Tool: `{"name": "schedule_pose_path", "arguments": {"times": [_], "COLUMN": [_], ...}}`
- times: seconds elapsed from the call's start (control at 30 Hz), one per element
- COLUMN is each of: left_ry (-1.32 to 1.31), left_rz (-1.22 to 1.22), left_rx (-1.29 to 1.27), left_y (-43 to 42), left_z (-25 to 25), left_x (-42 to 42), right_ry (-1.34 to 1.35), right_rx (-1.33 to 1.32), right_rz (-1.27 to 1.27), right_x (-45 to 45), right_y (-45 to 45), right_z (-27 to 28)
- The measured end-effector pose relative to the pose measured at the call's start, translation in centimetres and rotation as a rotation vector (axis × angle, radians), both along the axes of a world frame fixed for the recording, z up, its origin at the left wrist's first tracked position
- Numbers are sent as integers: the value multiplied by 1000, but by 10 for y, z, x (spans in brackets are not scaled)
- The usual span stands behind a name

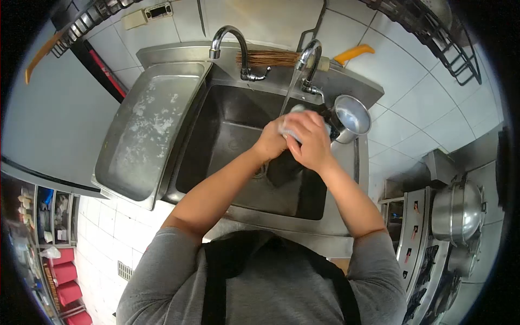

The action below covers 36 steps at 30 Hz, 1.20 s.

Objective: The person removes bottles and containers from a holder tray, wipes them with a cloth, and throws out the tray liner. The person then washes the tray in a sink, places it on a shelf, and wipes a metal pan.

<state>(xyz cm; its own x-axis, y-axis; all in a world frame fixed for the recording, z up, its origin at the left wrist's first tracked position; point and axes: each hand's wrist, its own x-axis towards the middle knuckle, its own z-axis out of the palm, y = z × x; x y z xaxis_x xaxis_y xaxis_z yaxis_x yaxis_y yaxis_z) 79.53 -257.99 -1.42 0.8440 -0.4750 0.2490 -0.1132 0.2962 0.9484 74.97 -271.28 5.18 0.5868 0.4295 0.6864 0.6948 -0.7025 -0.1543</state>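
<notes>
Both hands are close together over the sink [216, 130], just under the right tap [311, 51], where a thin stream of water [290, 93] runs down. My left hand [270, 143] is closed around a whitish, wet, cloth-like thing [290, 129]; its exact kind is hard to make out. Pressed against the same thing from the right and above, my right hand [313, 140] has its fingers curled and slightly blurred. It hides most of what lies between the palms.
A steel tray [151, 130] with whitish residue stands left of the sink. A metal pot [352, 115] sits at its right rim. Behind are a second tap [232, 32], a twig brush [271, 58] and a yellow handle [355, 53]. Wire racks [428, 38] hang above.
</notes>
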Motion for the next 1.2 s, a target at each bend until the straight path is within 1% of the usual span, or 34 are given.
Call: {"name": "schedule_pose_path", "arguments": {"times": [0.03, 0.07, 0.1, 0.13, 0.17, 0.2, 0.27, 0.3, 0.4, 0.43, 0.53, 0.57, 0.6, 0.67, 0.7, 0.73, 0.8, 0.83, 0.87, 0.93, 0.97, 1.0, 1.03, 1.07, 1.1, 1.13, 1.2], "left_ry": [-228, -148, -67, 16, 103, 5, -181, -85, 230, 257, 235, 185, 169, 148, 140, 194, 295, 213, 205, 189, 297, 349, 392, 432, 510, 527, 602], "left_rz": [84, 72, 60, 48, 2, 18, 50, 43, 74, 109, 185, 206, 194, 167, 129, 133, 141, 236, 267, 335, 198, 247, 297, 346, 470, 617, 472], "left_rx": [174, 216, 255, 295, 155, 137, 92, 127, 94, 98, 97, 120, 162, 257, 302, 271, 203, 332, 372, 449, 322, 245, 160, 73, 13, -42, -289], "left_y": [7, 11, 13, 14, 12, 15, 25, 32, 38, 40, 44, 48, 49, 51, 50, 49, 46, 42, 42, 44, 46, 45, 38, 32, 24, 23, 51], "left_z": [4, 8, 20, 27, 13, 7, -1, 12, 21, 27, 18, 14, 22, 41, 38, 31, 17, 29, 24, 4, -5, -3, 9, 23, 48, 44, 8], "left_x": [-4, -8, -15, -22, -18, -11, -3, -10, -25, -28, -15, -8, -11, -27, -28, -24, -9, -22, -24, -17, -8, -11, -15, -19, -32, -26, 7], "right_ry": [-2, -1, -67, -8, -9, -14, 22, 48, -31, 147, 19, -2, 16, -46, 23, 173, 215, 191, 215, 201, 168, 138, 182, 145, 110, 76, 9], "right_rx": [12, 27, 52, 76, 102, 127, 110, 110, 238, 371, 309, 226, 228, 109, 160, 201, 265, 302, 379, 480, 502, 524, 589, 561, 534, 507, 579], "right_rz": [19, 36, -86, -143, -150, -158, 62, 97, -116, -234, -254, -147, -53, -138, -237, -233, -198, -218, -173, -104, -132, -164, -200, -238, -275, -313, -362], "right_x": [6, 17, 28, 41, 40, 40, 22, 19, 44, 46, 19, 0, -10, 2, 16, 30, 39, 24, 11, 3, 11, 23, 30, 31, 32, 34, 20], "right_y": [-6, -16, -20, -26, -20, -6, 30, 30, -6, -17, -1, 12, 20, -3, -11, -20, -8, 7, 21, 21, 16, 9, 10, 18, 29, 40, 67], "right_z": [-6, -12, -10, -5, -9, -7, -7, -5, -9, -7, -41, -43, -46, -40, -42, -44, -69, -80, -97, -97, -98, -97, -79, -66, -54, -44, -38]}}
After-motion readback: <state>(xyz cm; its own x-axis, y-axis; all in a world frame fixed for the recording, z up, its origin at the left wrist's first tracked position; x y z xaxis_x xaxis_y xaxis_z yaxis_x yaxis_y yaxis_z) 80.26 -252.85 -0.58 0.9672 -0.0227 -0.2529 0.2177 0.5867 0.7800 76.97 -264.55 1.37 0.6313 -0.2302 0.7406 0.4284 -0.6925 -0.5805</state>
